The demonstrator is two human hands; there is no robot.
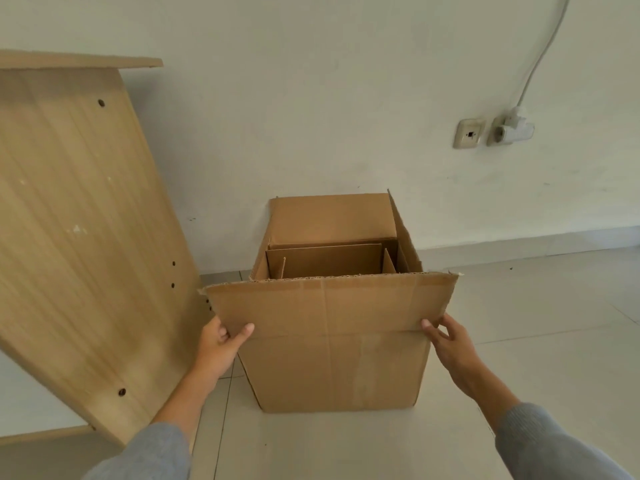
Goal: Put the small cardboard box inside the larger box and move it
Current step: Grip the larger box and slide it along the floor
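With small box (325,261) inside, both grips pinching larger box (336,368) near flap (329,303).

This looks like a sparsely furnished room in a home or small office. The floor of large pale glossy tiles (519,341) meets a plain white painted wall (311,98) with a tiled skirting along its base. On the wall sit a beige wall socket plate (469,133) and a white plug adapter (512,128) with a white cable (543,53) running upward. A light wood-grain laminate furniture panel (79,237) with drilled holes stands at the left.
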